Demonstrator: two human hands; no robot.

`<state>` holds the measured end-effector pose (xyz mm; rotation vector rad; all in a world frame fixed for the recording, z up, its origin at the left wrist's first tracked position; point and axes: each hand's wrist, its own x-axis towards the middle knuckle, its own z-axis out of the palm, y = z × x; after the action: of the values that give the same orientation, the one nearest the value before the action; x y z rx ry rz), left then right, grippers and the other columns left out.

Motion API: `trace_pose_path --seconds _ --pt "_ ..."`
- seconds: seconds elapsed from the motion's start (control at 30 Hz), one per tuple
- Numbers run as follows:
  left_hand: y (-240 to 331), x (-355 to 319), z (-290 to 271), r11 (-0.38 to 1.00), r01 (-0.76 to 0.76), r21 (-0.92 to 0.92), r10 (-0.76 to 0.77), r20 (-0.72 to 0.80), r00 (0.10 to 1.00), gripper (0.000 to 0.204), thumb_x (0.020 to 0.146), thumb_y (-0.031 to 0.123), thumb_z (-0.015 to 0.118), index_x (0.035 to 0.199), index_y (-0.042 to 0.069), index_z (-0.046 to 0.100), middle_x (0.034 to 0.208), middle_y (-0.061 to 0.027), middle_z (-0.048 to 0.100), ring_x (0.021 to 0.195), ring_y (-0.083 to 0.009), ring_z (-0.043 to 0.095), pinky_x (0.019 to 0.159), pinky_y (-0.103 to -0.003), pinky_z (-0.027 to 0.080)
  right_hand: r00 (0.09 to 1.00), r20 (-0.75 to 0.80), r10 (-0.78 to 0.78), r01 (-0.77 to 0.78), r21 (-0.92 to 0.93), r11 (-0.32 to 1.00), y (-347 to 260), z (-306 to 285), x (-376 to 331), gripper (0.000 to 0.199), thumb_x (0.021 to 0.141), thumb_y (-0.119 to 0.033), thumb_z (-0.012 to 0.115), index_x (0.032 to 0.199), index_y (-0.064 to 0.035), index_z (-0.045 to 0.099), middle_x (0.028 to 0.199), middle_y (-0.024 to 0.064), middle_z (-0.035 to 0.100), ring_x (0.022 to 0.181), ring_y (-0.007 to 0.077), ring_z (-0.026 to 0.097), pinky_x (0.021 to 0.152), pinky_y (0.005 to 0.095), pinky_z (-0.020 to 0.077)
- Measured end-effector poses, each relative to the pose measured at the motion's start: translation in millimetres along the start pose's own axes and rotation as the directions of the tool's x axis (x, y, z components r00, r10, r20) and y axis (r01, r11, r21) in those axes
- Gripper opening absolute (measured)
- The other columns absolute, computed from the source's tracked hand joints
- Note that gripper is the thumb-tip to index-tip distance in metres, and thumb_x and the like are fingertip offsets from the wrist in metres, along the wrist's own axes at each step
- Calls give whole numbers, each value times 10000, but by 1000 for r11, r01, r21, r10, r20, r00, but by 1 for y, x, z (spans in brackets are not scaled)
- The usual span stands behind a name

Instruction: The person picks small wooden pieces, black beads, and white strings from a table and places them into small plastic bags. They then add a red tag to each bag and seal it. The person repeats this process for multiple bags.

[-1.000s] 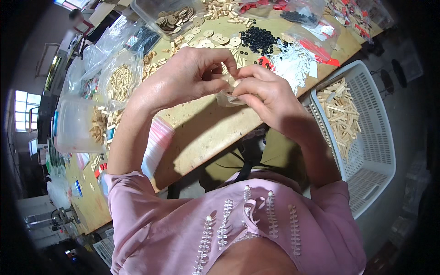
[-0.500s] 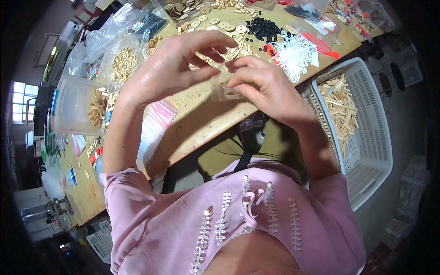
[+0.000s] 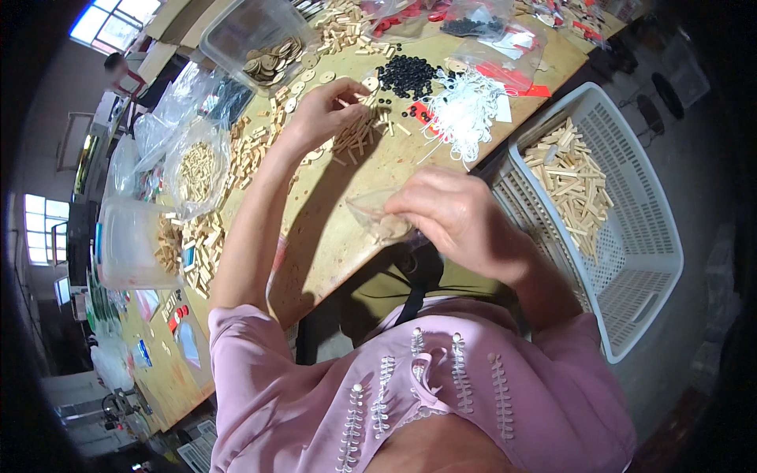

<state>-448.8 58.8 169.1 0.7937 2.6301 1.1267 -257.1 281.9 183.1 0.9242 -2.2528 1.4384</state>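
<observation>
The right hand [image 3: 451, 211] pinches a clear plastic bag [image 3: 371, 207]; the left hand [image 3: 327, 114] curls over tan wooden sticks [image 3: 355, 140], grip unclear.

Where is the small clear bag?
In the head view's middle, the small bag is in the right hand, by the table's near edge, left of the white basket.

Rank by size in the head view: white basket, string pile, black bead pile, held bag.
1. White basket
2. String pile
3. Held bag, black bead pile: too alike to rank; the right hand partly covers the bag.
</observation>
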Motion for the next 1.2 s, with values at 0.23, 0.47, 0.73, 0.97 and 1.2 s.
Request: trace_pose_path --seconds 0.23,0.47,0.73,0.97,1.2 --pt "-6 101 54 923 -136 360 173 -73 982 551 906 439 774 1331 118 634 1089 -168 660 987 -289 675 868 -386 546 997 57 55 -55 -13 998 10 -5 -23 221 803 41 665 1010 -37 658 969 128 623 939 353 642 818 433 530" --pt "-16 122 74 882 -201 425 212 23 977 461 911 389 770 1243 89 657 1112 -196 655 1047 -366 655 929 -430 526 996 6 90 -90 -11 996 14 -25 -33 208 805 61 692 1000 -10 671 968 131 636 922 335 654 808 416 539" --pt "-20 126 63 1000 -19 9 19 18 1000 208 970 147 722 1154 50 727 927 -58 751 768 -130 704 722 -286 591 991 -13 136 -136 25 990 23 -31 -37 244 791 111 725 1014 19 692 981 140 654 891 310 674 766 383 555" --pt "-38 135 60 745 193 -638 -197 65 978 243 1045 191 620 1122 -21 711 849 -5 666 637 -49 540 525 -204 457 986 22 163 -163 43 986 24 -28 -38 246 805 116 722 1030 20 696 998 151 658 901 313 679 768 371 557" --pt "-32 123 47 -330 435 -838 -204 513 834 371 1133 206 378 1342 -59 532 800 -9 496 578 -56 390 453 -179 348 985 18 172 -173 52 984 27 -24 -41 225 817 107 725 1026 27 700 991 158 665 893 307 685 770 369 556"
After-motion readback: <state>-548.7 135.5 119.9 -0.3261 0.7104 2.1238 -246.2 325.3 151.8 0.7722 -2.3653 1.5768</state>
